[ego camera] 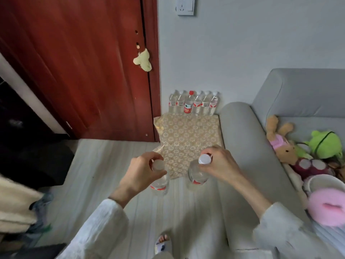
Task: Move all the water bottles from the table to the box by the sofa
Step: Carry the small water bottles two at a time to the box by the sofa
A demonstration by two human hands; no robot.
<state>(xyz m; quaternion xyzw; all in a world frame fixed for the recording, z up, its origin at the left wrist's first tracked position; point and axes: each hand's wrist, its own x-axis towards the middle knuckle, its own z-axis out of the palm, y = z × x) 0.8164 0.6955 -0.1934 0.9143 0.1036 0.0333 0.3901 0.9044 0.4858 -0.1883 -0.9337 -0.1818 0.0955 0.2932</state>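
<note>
My left hand (142, 171) grips a clear water bottle (159, 181) by its neck, white cap up. In my right hand (219, 164) hangs a second water bottle (197, 175), held the same way just under its white cap. Both bottles have red labels and hang upright above the floor. Ahead stands the box (188, 135), covered with a gold flower-patterned cloth, between the door and the sofa arm. A row of several water bottles (194, 103) stands along its far edge against the wall; one has a red cap.
A grey sofa (240, 146) runs along the right, with plush toys (302, 150) on its seat. A red-brown door (84, 71) stands at left, dark clutter and cloth at the lower left. My slippered foot (162, 242) is on the pale floor.
</note>
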